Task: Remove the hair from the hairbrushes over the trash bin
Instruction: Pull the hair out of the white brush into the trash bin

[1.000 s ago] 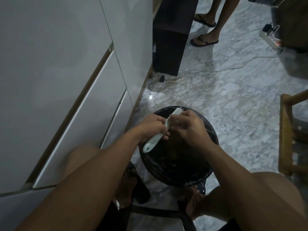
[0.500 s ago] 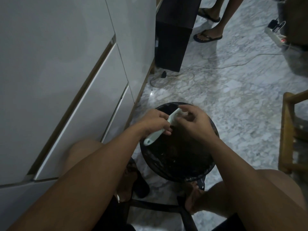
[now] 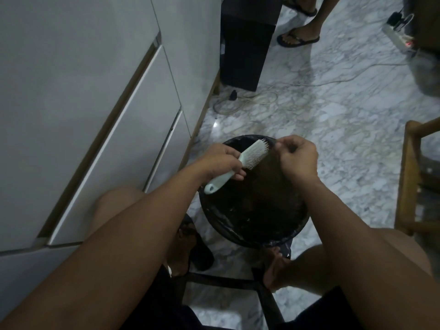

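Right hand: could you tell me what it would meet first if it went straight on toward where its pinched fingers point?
Probably the hairbrush bristles, just beyond the right hand; depth is uncertain.

Cabinet [image 3: 95, 103] left, chair [image 3: 412, 177] right hem bin [image 3: 252, 234].

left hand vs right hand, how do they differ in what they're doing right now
The left hand wraps around the handle of the pale hairbrush; the right hand holds no brush and is closed in a loose fist just beyond the bristle end. The left hand sits near the left rim of the black trash bin; the right hand is farther right, apart from the brush. Whether the right hand pinches hair is too dim to tell. Both hover over the bin.
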A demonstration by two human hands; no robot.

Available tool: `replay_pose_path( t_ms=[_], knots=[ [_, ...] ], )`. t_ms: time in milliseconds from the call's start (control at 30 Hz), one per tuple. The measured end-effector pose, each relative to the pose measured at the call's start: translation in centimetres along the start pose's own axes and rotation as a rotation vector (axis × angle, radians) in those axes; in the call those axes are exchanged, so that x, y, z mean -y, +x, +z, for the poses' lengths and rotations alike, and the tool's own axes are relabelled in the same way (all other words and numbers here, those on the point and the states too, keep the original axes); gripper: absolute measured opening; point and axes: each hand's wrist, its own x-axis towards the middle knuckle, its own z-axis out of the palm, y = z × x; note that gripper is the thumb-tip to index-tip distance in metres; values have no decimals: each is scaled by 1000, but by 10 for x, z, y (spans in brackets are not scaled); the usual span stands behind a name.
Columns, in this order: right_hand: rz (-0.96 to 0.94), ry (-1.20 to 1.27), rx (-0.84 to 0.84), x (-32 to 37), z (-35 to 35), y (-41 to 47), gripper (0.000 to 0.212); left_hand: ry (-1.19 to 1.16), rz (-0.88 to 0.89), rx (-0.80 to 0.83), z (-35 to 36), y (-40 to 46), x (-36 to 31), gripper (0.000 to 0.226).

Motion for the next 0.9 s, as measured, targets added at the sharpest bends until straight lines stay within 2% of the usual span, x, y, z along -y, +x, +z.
replay_pose_path(
  t_ms=[33,133,200,267,367,533,667,800,900],
  knots=[
    [-7,-3,65,-1,2,-2,2,-5,2,-2,1,0,0,26],
    [-55,-47,257,-2,7,-11,35,-38,4,-13,0,1,0,26],
    [-158,-147,293,-2,9,-15,44,-50,3,-17,-2,1,0,28],
    [-234,-191,262,-3,10,-17,36,-80,-3,-18,-1,1,0,29],
    [-247,-152,153,-1,12,-14,10,-113,-6,-30,0,3,-1,28],
    [-52,-138,-5,2,-2,-1,9,-119,0,-77,-1,5,-2,23],
    [55,-232,111,0,-5,-2,14,-126,23,-90,-1,4,-3,26],
    [293,226,334,7,4,-10,24,-146,49,-84,-2,1,-5,21],
    [395,467,397,9,5,-7,13,-145,60,-67,-2,-2,-4,22]
  ],
)
